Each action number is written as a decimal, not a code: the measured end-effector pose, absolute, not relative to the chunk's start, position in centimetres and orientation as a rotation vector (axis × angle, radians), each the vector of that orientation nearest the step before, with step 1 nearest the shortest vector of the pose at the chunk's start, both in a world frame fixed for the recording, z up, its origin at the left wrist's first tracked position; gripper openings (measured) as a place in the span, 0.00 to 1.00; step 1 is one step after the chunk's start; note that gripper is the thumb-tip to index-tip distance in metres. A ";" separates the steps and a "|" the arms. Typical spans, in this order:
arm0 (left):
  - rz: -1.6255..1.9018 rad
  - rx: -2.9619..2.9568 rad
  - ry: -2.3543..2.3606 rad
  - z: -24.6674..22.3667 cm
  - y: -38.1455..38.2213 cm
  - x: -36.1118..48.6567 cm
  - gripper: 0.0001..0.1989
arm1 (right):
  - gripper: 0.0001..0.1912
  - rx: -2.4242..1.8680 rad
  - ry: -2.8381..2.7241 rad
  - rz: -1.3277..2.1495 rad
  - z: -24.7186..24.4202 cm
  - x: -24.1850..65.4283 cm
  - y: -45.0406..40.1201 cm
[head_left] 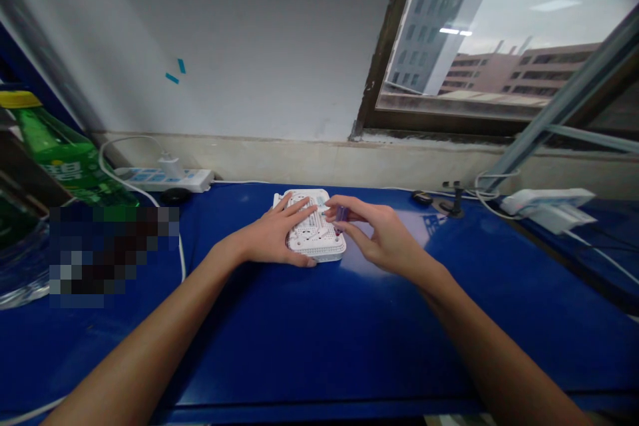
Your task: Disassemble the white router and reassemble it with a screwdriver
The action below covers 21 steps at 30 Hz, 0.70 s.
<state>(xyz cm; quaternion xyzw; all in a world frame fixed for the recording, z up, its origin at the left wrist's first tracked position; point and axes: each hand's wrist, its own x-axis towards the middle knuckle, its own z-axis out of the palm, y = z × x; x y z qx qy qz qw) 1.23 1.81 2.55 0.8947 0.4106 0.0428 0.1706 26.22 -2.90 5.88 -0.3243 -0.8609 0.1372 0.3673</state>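
A white perforated plastic case (319,249) lies on the blue tabletop (319,333) in front of the wall. My left hand (272,233) rests on the case's left part with its fingers spread, the thumb at the near edge. Above the case's right side, my right hand (374,229) pinches a small purple, see-through piece (342,214) between thumb and fingers. Whether that piece touches the case cannot be made out. My fingers hide part of the case's top.
Green bottles (70,153) stand at the far left. Near the wall are a white power strip (194,180) with a cable, a small black stand (453,203) and a white plugged adapter (549,206) at the right. A window (479,66) is above.
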 end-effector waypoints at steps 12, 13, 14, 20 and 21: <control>0.135 2.553 1.160 2.4 1.8 1.1 0.62 | 0.14 -1.155 -2.033 0.021 4.8 24.3 -3.8; 0.142 2.557 1.157 2.4 1.9 1.1 0.61 | 0.15 -1.195 -2.008 -0.061 4.6 24.1 -3.9; 0.147 2.560 1.155 2.4 1.9 1.1 0.61 | 0.15 -1.225 -1.985 -0.134 4.5 24.0 -3.9; 0.130 2.551 1.164 2.6 1.7 1.2 0.62 | 0.21 -1.067 -2.096 0.077 4.8 24.9 -3.6; 0.127 2.549 1.166 2.7 1.7 1.2 0.62 | 0.21 -1.005 -2.118 0.171 5.0 25.3 -3.4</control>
